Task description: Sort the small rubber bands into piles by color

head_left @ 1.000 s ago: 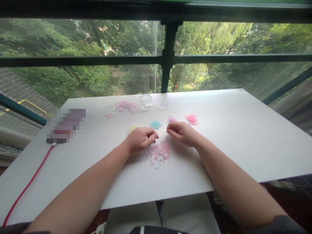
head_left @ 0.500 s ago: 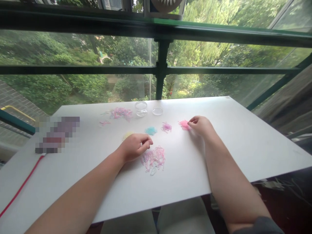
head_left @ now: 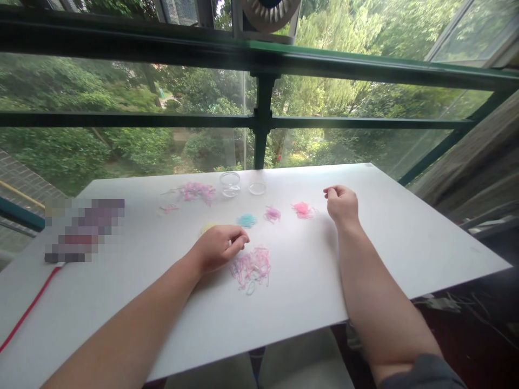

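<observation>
My left hand (head_left: 221, 248) rests low over the table, its fingers curled and thumb against forefinger. Beside its fingertips lies a loose mixed heap of small pink, purple and pale rubber bands (head_left: 252, 267). A yellow pile (head_left: 208, 229) is partly hidden behind that hand. My right hand (head_left: 343, 204) hovers to the right of the pink pile (head_left: 303, 210), apart from it, with its fingers bent together. Whatever either hand may hold is too small or hidden to see. Between the hands lie a blue pile (head_left: 247, 220) and a purple pile (head_left: 272, 214).
Towards the back of the white table (head_left: 300, 292) stand a clear round jar (head_left: 230, 185) and a clear lid (head_left: 257, 188). Another mixed heap of bands (head_left: 197, 192) lies left of the jar. A blurred-out object (head_left: 89, 227) with a red cord (head_left: 32, 308) sits at the left.
My right hand has drawn away from the pink pile, lifting a little and shifting to the right. My left hand stays by the mixed heap. The view has tilted slightly.
</observation>
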A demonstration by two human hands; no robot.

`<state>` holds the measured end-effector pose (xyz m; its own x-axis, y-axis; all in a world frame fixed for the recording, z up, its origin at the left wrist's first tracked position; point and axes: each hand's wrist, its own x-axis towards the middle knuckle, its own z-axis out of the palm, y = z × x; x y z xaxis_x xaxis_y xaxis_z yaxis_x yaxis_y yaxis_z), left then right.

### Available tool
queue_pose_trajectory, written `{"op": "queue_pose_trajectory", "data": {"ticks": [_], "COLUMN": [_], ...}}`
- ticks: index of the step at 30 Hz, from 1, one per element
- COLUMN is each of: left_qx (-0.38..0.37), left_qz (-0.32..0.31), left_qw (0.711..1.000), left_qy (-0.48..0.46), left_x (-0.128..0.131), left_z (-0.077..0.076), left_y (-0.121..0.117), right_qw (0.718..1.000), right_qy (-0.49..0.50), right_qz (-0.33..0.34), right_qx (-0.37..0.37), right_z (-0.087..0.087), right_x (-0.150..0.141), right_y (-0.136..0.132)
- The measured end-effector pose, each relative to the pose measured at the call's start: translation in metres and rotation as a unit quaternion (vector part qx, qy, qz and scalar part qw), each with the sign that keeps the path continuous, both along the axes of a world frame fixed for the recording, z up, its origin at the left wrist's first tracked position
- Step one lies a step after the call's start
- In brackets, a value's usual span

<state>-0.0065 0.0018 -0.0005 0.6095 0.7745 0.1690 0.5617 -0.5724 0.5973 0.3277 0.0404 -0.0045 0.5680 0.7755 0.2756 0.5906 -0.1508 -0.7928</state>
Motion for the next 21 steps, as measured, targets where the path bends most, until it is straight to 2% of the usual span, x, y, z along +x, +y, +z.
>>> {"op": "queue_pose_trajectory", "data": {"ticks": [4,8,10,14,17,19,21], "left_qx": [0.002,0.006,0.007,0.01,0.008,0.01,0.011], "left_qz": [0.003,-0.001,-0.007,-0.007,-0.007,-0.011,-0.02], "left_qw": [1.0,1.0,1.0,1.0,1.0,0.999,0.999], "left_qy": [0.0,0.001,-0.001,-0.002,0.014,0.033,0.048], "left_x": [0.0,0.0,0.0,0.0,0.001,0.002,0.003], "left_z": [0.001,0.002,0.002,0.002,0.002,0.002,0.002], "left_y": [0.0,0.0,0.0,0.0,-0.001,-0.001,-0.001], "right_qw": [0.994,0.991,0.994,1.0,0.999,0.997,0.987], "right_qy": [-0.004,0.02,0.014,-0.005,-0.014,-0.029,-0.036], "right_qz": [0.046,0.069,0.054,0.018,0.019,0.055,0.154], "right_qx": [-0.101,-0.112,-0.093,-0.007,0.042,0.053,0.026], "right_z": [-0.008,-0.011,-0.007,0.003,0.007,0.009,0.01], "right_x": [0.0,-0.004,-0.004,-0.004,-0.01,-0.018,-0.03], "right_y": [0.004,0.004,0.002,-0.004,-0.006,-0.008,-0.011]}}
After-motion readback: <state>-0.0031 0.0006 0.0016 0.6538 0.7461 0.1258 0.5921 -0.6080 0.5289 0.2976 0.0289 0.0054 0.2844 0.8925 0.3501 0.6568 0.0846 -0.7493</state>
